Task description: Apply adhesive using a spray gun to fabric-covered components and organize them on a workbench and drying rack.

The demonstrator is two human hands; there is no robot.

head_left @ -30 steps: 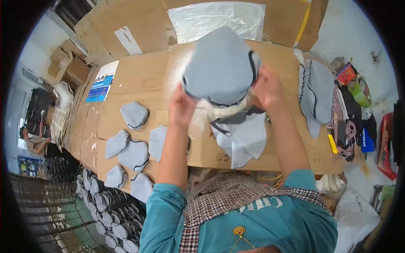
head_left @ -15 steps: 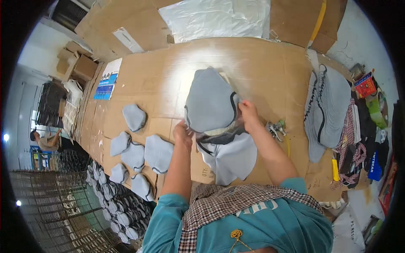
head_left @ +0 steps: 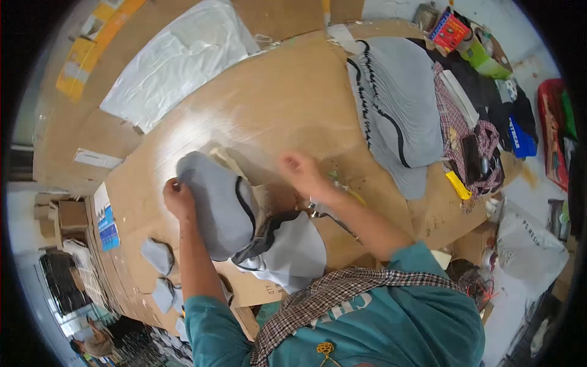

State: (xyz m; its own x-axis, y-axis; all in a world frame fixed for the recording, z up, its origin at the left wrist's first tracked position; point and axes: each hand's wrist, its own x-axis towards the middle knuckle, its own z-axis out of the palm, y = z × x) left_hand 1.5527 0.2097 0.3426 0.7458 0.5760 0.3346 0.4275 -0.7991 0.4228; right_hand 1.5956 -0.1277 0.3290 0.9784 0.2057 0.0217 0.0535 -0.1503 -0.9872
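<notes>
At the left edge of a grey, rounded fabric piece (head_left: 214, 205) with black edging, my left hand (head_left: 178, 199) has its fingers closed on the rim. The piece is tilted over a cream-coloured layer (head_left: 229, 162) and dark and white cloth (head_left: 299, 244) that lie beneath and in front of it. My right hand (head_left: 299, 171) is off the fabric, to its right, and smeared by motion. Beneath the right forearm, partly hidden, is a metal tool (head_left: 315, 209) whose kind I cannot make out; a yellow hose shows beyond the arm.
A fanned stack of grey fabric pieces (head_left: 403, 110) with black edges lies at the right. Beyond it are a yellow-handled cutter (head_left: 457, 185), checked cloth and assorted boxes. Smaller grey pieces (head_left: 158, 255) lie at the left on the cardboard table top (head_left: 299, 92). Another person is at the far left.
The view has turned right. My right hand has let go of the grey fabric piece and moved away from it. The piece has tilted, with my left hand still on its edge.
</notes>
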